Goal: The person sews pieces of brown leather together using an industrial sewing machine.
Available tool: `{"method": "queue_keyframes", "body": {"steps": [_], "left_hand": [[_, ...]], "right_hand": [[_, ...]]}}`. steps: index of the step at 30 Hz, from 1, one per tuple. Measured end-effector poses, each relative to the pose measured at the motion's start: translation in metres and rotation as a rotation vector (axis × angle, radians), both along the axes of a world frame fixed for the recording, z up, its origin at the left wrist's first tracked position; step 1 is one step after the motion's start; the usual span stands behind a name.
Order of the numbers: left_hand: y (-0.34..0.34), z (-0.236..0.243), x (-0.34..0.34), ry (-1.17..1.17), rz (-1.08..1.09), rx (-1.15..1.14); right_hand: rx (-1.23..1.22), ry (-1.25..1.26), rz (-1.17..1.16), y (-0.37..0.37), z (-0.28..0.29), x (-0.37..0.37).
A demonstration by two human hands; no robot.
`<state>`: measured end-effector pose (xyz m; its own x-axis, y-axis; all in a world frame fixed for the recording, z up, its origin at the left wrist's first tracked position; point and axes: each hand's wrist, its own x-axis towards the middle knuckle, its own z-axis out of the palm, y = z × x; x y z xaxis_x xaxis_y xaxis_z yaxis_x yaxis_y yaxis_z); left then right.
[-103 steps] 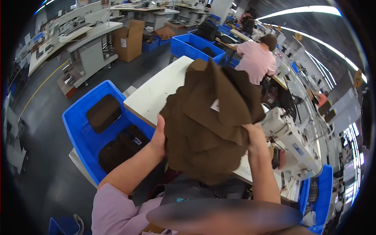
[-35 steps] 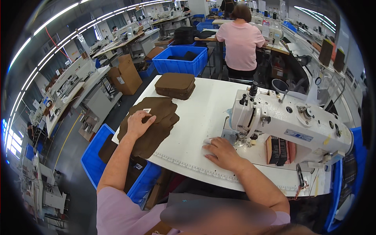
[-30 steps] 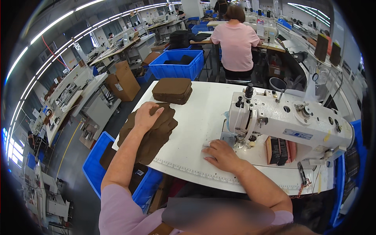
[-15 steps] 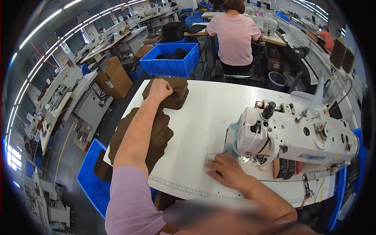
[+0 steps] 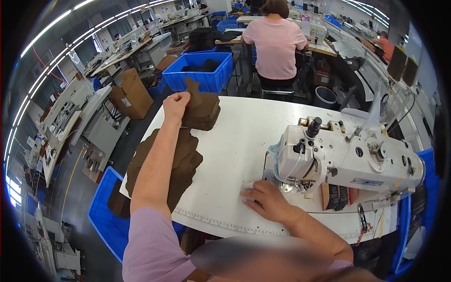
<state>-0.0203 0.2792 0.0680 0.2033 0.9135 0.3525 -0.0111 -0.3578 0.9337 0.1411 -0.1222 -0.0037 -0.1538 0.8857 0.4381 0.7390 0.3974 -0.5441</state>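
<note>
At the far left of the white sewing table (image 5: 235, 141), my left hand (image 5: 176, 105) is closed in a pinch on a brown fabric piece (image 5: 193, 92). The piece stands raised at its far end above a neat stack of brown pieces (image 5: 205, 115). A looser, spread pile of brown pieces (image 5: 183, 164) lies nearer, partly behind my left forearm. My right hand (image 5: 268, 202) rests on the tabletop left of the sewing machine (image 5: 347, 157), its fingers somewhat apart and nothing visible in them. Something white covers a fingertip of it.
A blue bin (image 5: 101, 211) with brown pieces stands by the table's left edge. Another blue bin (image 5: 202, 80) is beyond the far edge, near a seated person in pink (image 5: 272, 49). Small scissors (image 5: 362, 217) lie at the right, below the machine.
My left hand has drawn back left from the top of the stack, lifting the brown fabric piece in its fingers. My right hand stays in place. The whole view has shifted slightly.
</note>
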Motion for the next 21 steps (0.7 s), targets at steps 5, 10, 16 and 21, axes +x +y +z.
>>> {"method": "queue_keyframes", "body": {"steps": [5,10,16,21], "left_hand": [[-0.164,-0.009,-0.017,0.353,-0.294,0.253],[-0.273,-0.081,-0.034,0.441,-0.556,0.398],[-0.321,-0.067,-0.041,0.696,-0.611,0.61],[-0.317,-0.061,-0.034,0.683,-0.648,0.59]], "right_hand": [[0.179,0.071,-0.094,-0.004,0.003,-0.007],[0.39,0.096,-0.172,-0.008,0.016,-0.014],[0.175,-0.275,-0.184,-0.04,0.017,-0.011],[0.084,-0.38,-0.189,-0.092,0.011,0.001]]}}
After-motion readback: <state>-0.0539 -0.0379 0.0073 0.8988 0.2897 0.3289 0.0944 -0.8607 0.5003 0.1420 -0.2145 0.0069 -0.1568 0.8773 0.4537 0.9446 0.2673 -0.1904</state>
